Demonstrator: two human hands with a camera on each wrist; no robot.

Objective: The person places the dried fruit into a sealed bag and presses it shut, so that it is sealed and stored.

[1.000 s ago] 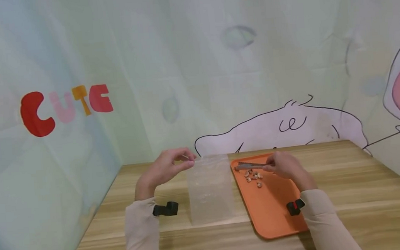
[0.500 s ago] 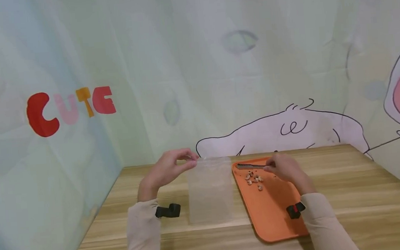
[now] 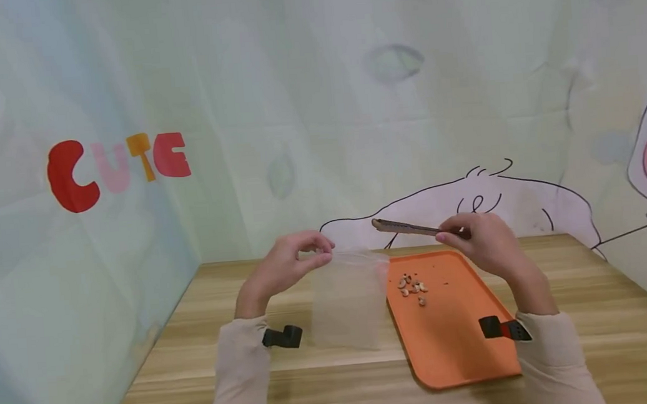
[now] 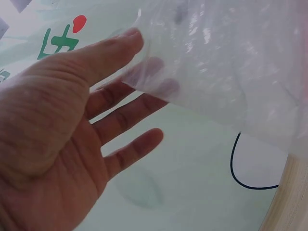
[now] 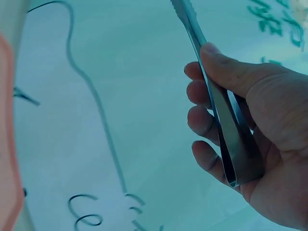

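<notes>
My left hand (image 3: 299,260) pinches the upper left corner of a clear plastic bag (image 3: 344,304), which hangs over the table. In the left wrist view, the thumb and forefinger meet at the bag's (image 4: 207,67) edge while the other fingers stay loose. Metal tongs (image 3: 412,228) are gripped in my right hand (image 3: 486,240), raised above the far end of the orange tray (image 3: 457,343) and pointing left. At their tip a small tan bit shows, too small to identify. Several small curved brown-and-white pieces (image 3: 414,287) lie on the tray.
The wooden table (image 3: 292,392) ends at a printed cloth backdrop (image 3: 318,121) behind the tray and bag. Dark crumbs are scattered near the pieces. A black camera (image 3: 282,337) is strapped to the left wrist, another (image 3: 492,328) to the right.
The right hand has lifted the tongs off the tray, up above its far edge. My left hand has shifted slightly right, and the bag's right edge now overlaps the tray's left side.
</notes>
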